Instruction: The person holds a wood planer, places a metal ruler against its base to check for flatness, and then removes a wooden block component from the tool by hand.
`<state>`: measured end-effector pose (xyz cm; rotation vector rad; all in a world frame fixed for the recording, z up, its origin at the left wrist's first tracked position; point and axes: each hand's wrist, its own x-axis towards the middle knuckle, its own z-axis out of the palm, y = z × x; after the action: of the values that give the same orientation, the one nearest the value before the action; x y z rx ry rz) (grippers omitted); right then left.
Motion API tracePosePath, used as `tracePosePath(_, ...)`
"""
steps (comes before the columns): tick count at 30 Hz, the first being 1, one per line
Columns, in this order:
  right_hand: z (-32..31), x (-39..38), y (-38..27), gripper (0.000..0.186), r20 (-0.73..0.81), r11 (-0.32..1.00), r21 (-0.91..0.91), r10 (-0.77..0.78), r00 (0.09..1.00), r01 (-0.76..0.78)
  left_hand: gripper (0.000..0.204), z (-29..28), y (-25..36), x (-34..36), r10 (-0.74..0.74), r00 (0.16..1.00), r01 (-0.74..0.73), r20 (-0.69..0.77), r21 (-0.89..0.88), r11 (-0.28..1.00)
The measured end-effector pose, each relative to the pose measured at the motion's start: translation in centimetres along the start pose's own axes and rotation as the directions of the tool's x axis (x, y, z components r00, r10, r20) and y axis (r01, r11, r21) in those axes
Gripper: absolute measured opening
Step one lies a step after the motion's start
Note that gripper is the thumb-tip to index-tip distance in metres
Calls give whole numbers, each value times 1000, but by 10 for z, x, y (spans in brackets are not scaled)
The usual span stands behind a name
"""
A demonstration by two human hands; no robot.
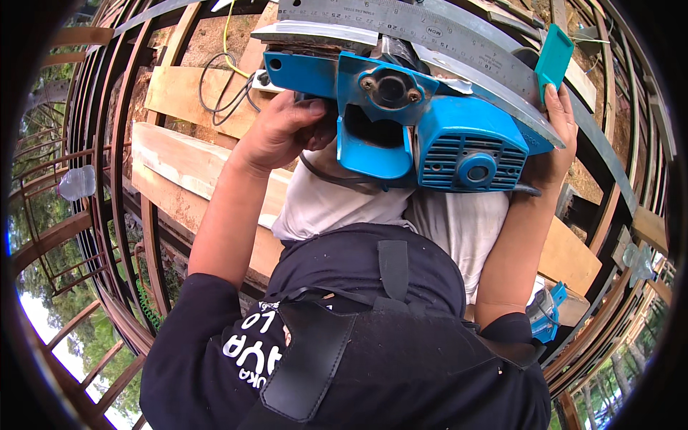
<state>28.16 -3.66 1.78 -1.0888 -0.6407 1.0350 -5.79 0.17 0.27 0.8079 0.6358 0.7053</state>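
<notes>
A blue electric planer (pixel 469 140) is tilted over my lap, its flat metal sole toward the far side. My left hand (pixel 283 129) is closed around a dark part at the planer's left end. Along the sole lies the steel ruler blade of a try square (pixel 459 36), which has a teal handle (pixel 553 57) at its right end. At the planer's right end, my right hand (pixel 560 132) has its fingertips against the teal handle. Its palm is partly hidden by the planer.
Wooden boards (pixel 193 161) lie on the slatted frame around me. A yellow cord (pixel 226 39) and a dark cable (pixel 215 93) run at the far left. Another blue tool (pixel 547 315) rests by my right elbow. A clear plastic bottle (pixel 77 183) is at the left.
</notes>
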Motion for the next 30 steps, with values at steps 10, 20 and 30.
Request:
tracePosePath(10,5,-1,-2,36,-12,1000,9,1,1000,-1,25,6,1,2,53,998,-53,-15,22,998)
tracePosePath(20,10,-2,-6,32,114,999,47,12,993,-18,19,17,-5,-4,151,984,-147,-97,40,988)
tracePosePath(30,26,-6,-11,33,62,1000,3,-6,998,6,30,14,-17,-4,212,970,-226,-116,-129,965)
